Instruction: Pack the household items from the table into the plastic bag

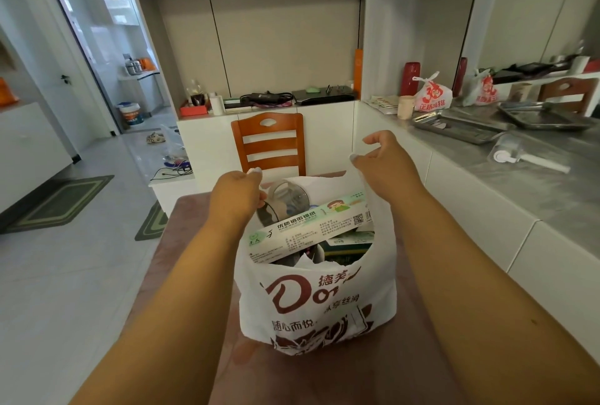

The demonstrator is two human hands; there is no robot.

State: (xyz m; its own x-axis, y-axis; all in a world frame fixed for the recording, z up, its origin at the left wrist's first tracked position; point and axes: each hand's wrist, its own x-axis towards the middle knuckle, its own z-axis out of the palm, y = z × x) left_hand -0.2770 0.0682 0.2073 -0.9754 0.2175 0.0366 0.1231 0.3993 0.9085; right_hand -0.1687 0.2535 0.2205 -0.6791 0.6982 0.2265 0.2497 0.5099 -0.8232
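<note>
Mauve worktop [194, 274] carries a white printed plastic bag [319, 304]. Left hand [238, 191] and right hand [384, 162] each pinch its far rim, a long foil box [308, 230] between them.

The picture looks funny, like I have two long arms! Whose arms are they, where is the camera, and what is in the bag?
Those arms belong to a person who wears a camera on the head. It looks forward and down, so you see the arms as if they were yours. There is just this one picture, from that head camera.

A white plastic bag stands on a brownish table. The person is packing things into it. On top lies a long box of foil, and behind it a clear jug pokes out. More things lie underneath, but they are mostly hidden.

The left hand pinches the bag's edge on one side. The right hand pinches the other side and lifts it up. That keeps the bag open.

Behind the table is a wooden chair.
</note>
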